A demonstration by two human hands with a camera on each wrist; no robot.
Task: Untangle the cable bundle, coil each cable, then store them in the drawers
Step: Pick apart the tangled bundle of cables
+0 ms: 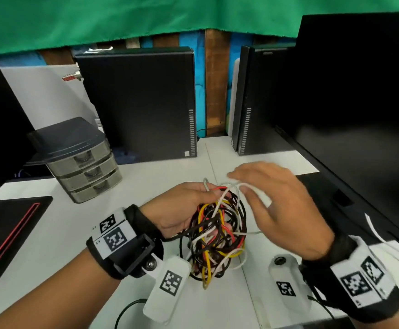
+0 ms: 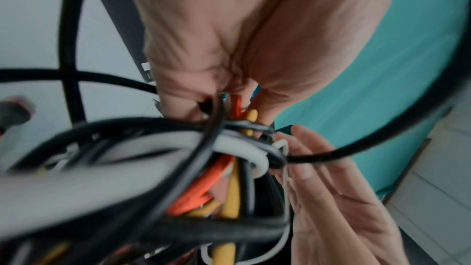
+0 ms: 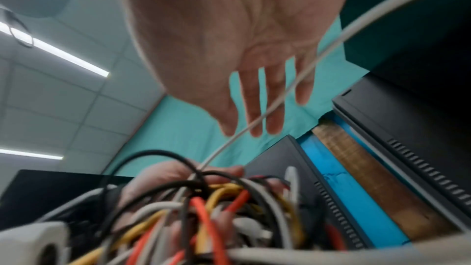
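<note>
A tangle of black, white, yellow and red cables, the cable bundle [image 1: 217, 236], hangs over the white table [image 1: 165, 169]. My left hand [image 1: 194, 198] grips the bundle's top; in the left wrist view its fingers [image 2: 203, 80] curl round several strands. My right hand [image 1: 250, 186] hovers just right of the bundle with straight, spread fingers [image 3: 257, 98]. A thin white cable [image 3: 277, 100] runs from the bundle across them, looping by the thumb [image 1: 253, 193]. The grey three-drawer unit [image 1: 84, 162] stands at the back left, all drawers shut.
Two black computer towers [image 1: 141, 103] [image 1: 260, 98] stand at the back, and a large dark monitor [image 1: 359, 91] fills the right side. A black pad with a red outline [image 1: 11, 233] lies at the left. Green cloth [image 1: 122, 17] hangs behind.
</note>
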